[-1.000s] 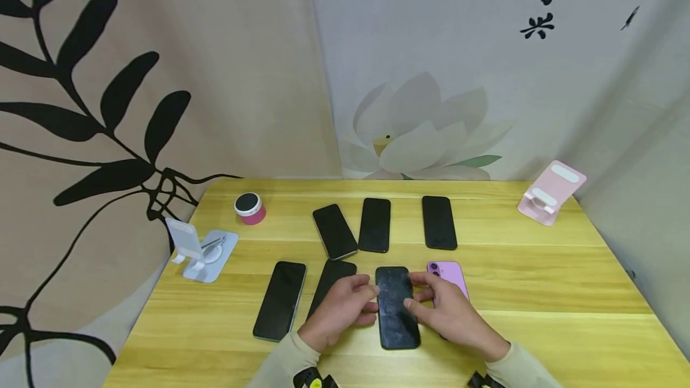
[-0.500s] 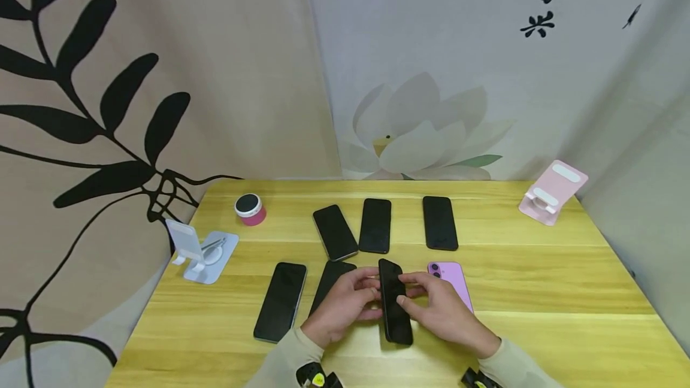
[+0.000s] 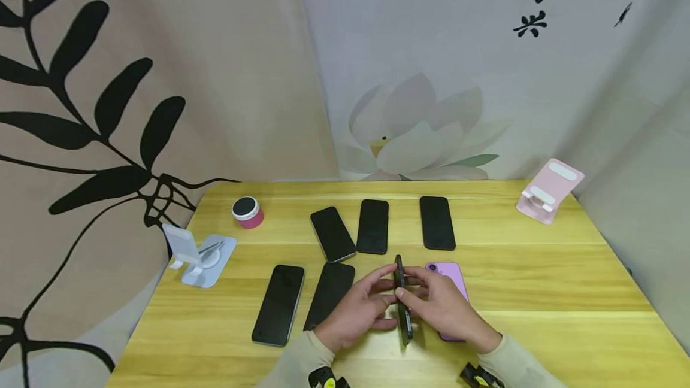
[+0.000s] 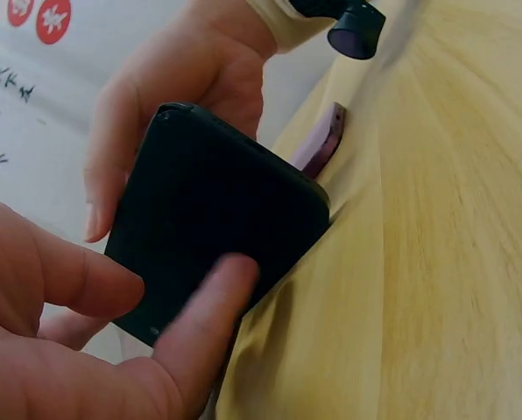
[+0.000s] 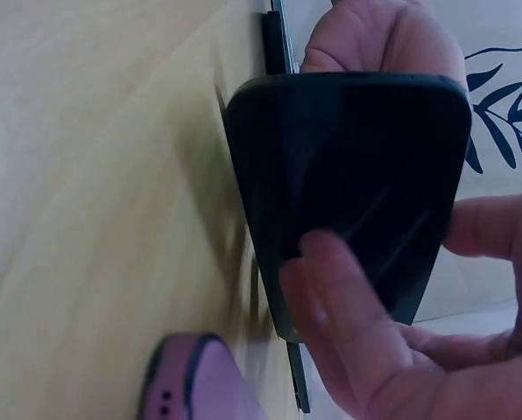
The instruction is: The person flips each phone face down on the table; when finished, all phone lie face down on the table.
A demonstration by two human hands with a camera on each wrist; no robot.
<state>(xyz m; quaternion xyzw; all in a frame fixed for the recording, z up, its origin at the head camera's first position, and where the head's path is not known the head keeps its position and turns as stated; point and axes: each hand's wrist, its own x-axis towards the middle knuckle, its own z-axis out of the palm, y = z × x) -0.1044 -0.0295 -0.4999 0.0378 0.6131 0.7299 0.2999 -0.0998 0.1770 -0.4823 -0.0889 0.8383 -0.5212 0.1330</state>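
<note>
We hold a dark, flat, rectangular phone [image 3: 403, 310] on its long edge between our two hands, near the front of the pale yellow wood-grain bench [image 3: 566, 316]. The head view shows it almost edge-on; we cannot tell whether its lower edge touches the surface. Our right hand [image 3: 444, 304] grasps the phone, thumb at the upper edge and fingers against the right face. Our left hand [image 3: 366, 304] has fingertips at the left face and upper edge; we cannot tell whether it pinches the phone or only touches it.

Beside our right hand, partly hidden by it, lies a light purple phone [image 3: 451, 275] with its camera lenses upward. A black rectangular phone [image 3: 330, 295] lies partly behind our left hand, and a glossy black phone with a silver side [image 3: 278, 305] lies farther left. Beyond our hands we see three more black phones [image 3: 437, 223] in a row. A pale blue folding stand [image 3: 183, 247] and a pink-and-white round container [image 3: 248, 213] are at the left, a pink folding stand [image 3: 560, 178] at the far right.
</note>
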